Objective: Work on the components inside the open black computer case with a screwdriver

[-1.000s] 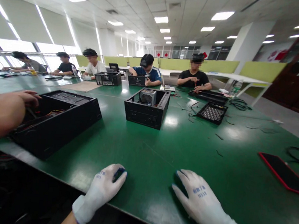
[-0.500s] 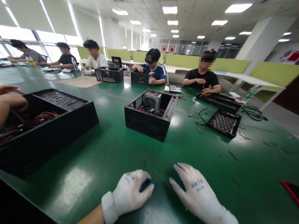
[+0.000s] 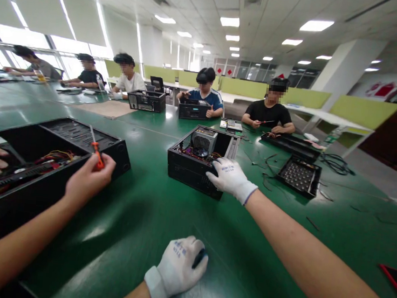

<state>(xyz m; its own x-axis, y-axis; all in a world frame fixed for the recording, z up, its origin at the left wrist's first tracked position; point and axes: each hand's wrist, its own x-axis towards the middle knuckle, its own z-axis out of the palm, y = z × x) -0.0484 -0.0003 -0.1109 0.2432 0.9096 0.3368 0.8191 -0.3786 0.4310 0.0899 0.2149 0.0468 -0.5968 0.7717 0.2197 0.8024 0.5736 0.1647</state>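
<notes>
1. The black computer case point(image 3: 192, 174) stands on the green table point(image 3: 135, 227), directly under the right hand and ahead of the left. Its top is uncovered; a grey power supply point(image 3: 204, 141) shows inside, just beyond the right hand and to its left.
2. The right hand point(image 3: 231, 176) is gloved and sits at the case's near right corner: fingers over the top rim, thumb against the near face. Whether it is clamped there or only laid on, I cannot tell.
3. The left hand point(image 3: 181, 262), gloved too, holds nothing visible. Its fingers curl with the thumb apart from them, a gap between. It is well apart from the case, on the near side; whether it touches the table is unclear.
4. My judgement of the step in hand: getting a first hold on the case, one-handed at present.
5. Moving or turning the case would call for a sure grip on that rim, and probably the left hand's support at the opposite corner, fingertips kept off the inner parts.
6. Right of the right hand lies a shallow black tray point(image 3: 296, 189). Left of the left hand stands a larger case point(image 3: 13, 206); above it a co-worker's hand point(image 3: 88, 176) holds an orange-handled screwdriver point(image 3: 97, 155).
</notes>
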